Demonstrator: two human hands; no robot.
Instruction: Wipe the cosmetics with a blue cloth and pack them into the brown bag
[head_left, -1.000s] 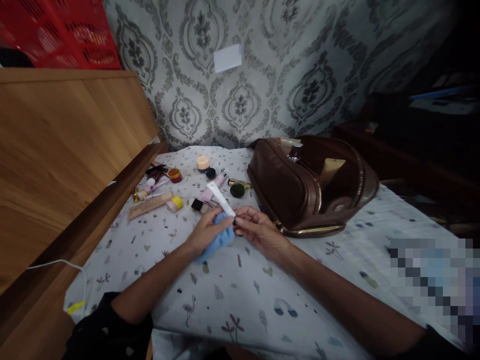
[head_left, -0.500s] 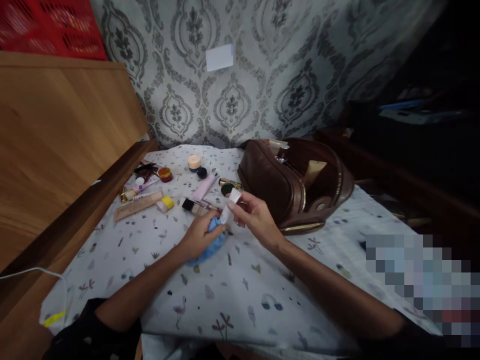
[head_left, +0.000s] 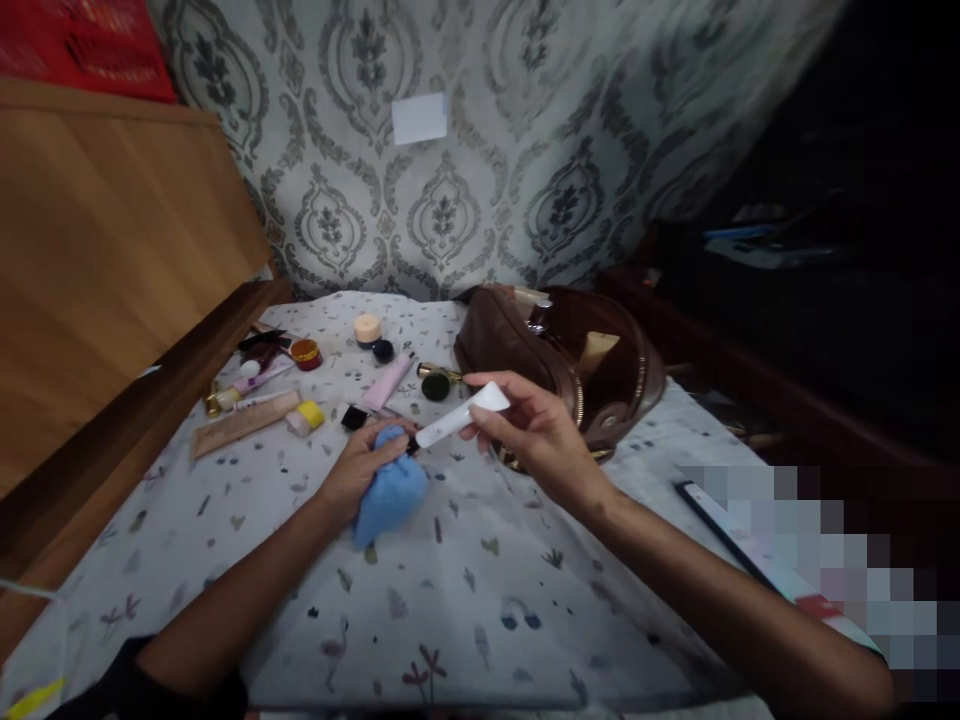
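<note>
1. A soft, bunched blue cloth point(head_left: 390, 490) lies on the printed bedsheet point(head_left: 465, 600), gripped by the left hand point(head_left: 360, 468)
2. The right hand point(head_left: 536, 435) pinches a slim white tube point(head_left: 461, 415), now raised and tilted, its tip just beside the cloth
3. Beyond, a glossy brown leather bag point(head_left: 540, 355) gapes open

Near sheet point(head_left: 465, 610) in front of my hands open, free passage. Far left crowded: scattered cosmetics point(head_left: 300, 385) block. Far right: brown bag point(head_left: 559, 365) blocks. Wooden board point(head_left: 112, 290) walls left.
</note>
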